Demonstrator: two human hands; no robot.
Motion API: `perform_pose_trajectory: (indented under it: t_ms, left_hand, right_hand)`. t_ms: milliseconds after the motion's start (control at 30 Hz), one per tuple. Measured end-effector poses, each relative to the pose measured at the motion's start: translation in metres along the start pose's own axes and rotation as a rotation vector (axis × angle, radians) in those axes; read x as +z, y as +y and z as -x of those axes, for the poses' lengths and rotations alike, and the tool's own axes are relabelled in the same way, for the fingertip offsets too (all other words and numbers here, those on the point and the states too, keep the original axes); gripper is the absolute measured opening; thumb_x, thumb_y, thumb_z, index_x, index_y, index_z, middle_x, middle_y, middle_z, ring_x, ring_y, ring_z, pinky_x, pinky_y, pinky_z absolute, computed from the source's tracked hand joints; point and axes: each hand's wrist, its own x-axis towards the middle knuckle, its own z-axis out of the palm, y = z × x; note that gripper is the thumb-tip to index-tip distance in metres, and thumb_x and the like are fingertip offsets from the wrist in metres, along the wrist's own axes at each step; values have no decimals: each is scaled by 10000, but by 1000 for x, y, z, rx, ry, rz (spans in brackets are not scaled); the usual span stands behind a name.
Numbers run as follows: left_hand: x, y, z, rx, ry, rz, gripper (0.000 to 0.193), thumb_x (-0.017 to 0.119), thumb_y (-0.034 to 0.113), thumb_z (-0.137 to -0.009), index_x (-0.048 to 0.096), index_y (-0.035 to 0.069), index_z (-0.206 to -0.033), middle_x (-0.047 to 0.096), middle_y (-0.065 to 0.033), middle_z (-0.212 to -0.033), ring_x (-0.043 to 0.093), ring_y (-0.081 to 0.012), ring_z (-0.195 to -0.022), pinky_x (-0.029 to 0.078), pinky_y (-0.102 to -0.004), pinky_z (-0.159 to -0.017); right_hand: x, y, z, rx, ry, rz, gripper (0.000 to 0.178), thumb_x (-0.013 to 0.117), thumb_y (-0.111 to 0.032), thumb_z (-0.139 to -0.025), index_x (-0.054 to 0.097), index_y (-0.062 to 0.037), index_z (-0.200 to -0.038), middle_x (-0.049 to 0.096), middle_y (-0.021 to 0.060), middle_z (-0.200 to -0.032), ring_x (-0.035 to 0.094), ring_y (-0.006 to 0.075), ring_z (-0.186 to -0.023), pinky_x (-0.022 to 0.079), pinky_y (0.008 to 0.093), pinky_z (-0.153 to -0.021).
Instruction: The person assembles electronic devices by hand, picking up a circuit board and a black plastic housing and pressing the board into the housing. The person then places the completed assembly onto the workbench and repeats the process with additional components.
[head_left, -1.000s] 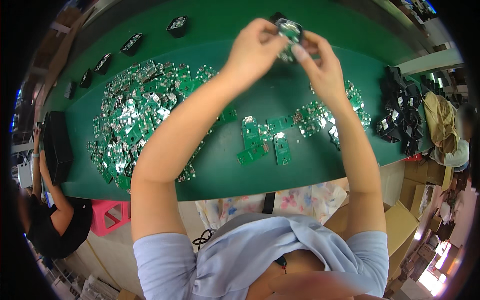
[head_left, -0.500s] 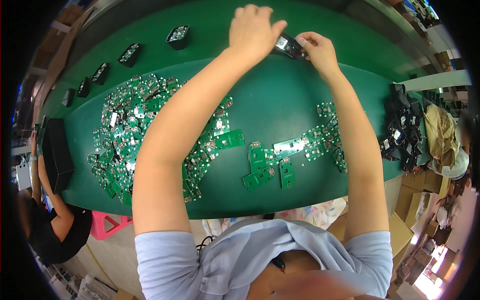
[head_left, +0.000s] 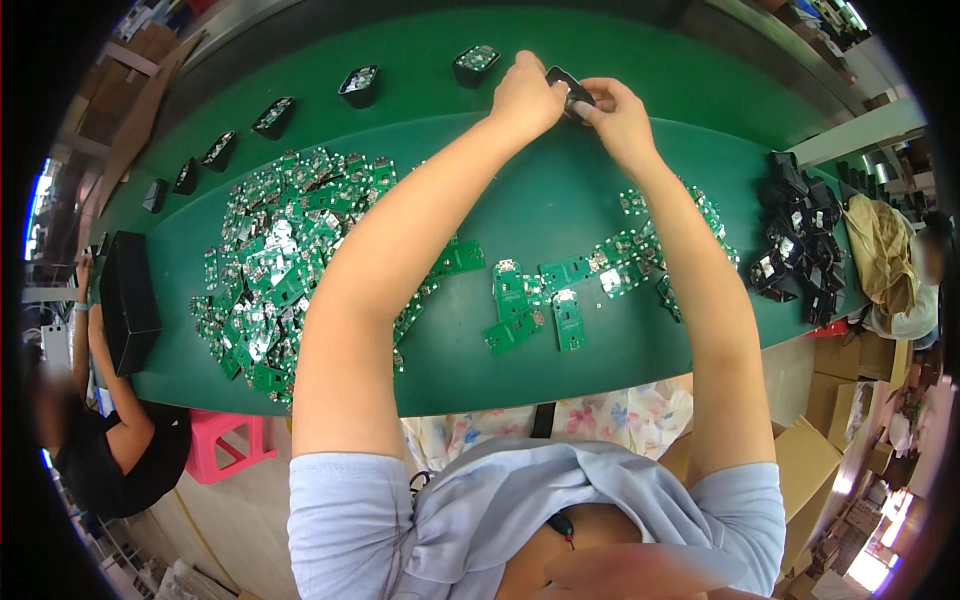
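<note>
At the far side of the green bench, a small black plastic housing (head_left: 557,74) is held tilted between my two hands. My left hand (head_left: 528,98) grips it from the left, the thumb at its opening. From the right, my right hand (head_left: 618,118) has its thumb and fingers closed round the near end. What lies inside the housing is mostly covered by my fingers. Just left of my left hand stands another black housing (head_left: 477,66) with a green circuit board in it. Further left, a similar filled housing (head_left: 359,86) heads a curved row of several more.
A large heap of green circuit boards (head_left: 290,250) covers the bench's left part; a smaller group of boards (head_left: 568,322) lies at centre right. Black housings (head_left: 800,235) are piled at the right edge. A black bin (head_left: 130,300) stands far left, beside a co-worker's arm (head_left: 115,365).
My left hand has come nearer, and a filled housing now shows where it was. The held housing has turned more upright, with both hands closer together on it. The whole view has shifted slightly.
</note>
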Motion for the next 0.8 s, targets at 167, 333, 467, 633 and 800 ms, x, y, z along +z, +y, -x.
perform_pose_trajectory:
  t_ms: [167, 333, 467, 633, 800]
  left_hand:
    - [-20, 25, 31, -25, -119, 480, 398, 601, 124, -819, 426, -55, -1129, 576, -138, -925, 588, -167, -865, 533, -278, -686]
    - [-39, 50, 90, -57, -226, 737, 297, 595, 56, -809, 433, -50, -1034, 567, -141, -914, 599, -189, -802, 543, -284, -662]
    - [-38, 47, 114, -65, -148, 722, 303, 583, 57, -814, 424, -49, -1049, 547, -151, -939, 602, -198, -814, 553, -286, -661]
    - [-27, 41, 123, 2, -188, 779, 361, 636, 88, -792, 407, -53, -1033, 536, -132, -868, 611, -179, -728, 545, -245, -565]
    - [-63, 2, 74, 286, 71, 187, 280, 567, 271, -841, 595, 58, -1021, 603, -115, -981, 592, -246, -892, 483, -360, -745]
  right_hand:
    - [-21, -34, 40, -134, 17, -135, 261, 608, -18, -771, 582, -17, -1030, 527, 74, -976, 563, 148, -808, 493, 254, -722]
    - [-42, -52, 84, -149, 9, -188, 258, 592, -135, -832, 560, -2, -1051, 578, 62, -854, 569, 112, -731, 496, 252, -629]
    - [-40, -64, 116, 61, -125, -283, 320, 628, -199, -829, 516, 0, -1053, 551, 19, -713, 532, 84, -593, 451, 219, -529]
    - [-38, -62, 121, 18, -47, -85, 278, 611, -173, -841, 517, -27, -1058, 489, -3, -645, 465, 60, -527, 384, 219, -453]
    - [-45, -43, 126, 140, -137, -234, 218, 567, -155, -866, 518, -38, -1043, 483, -20, -642, 430, 46, -528, 332, 196, -435]
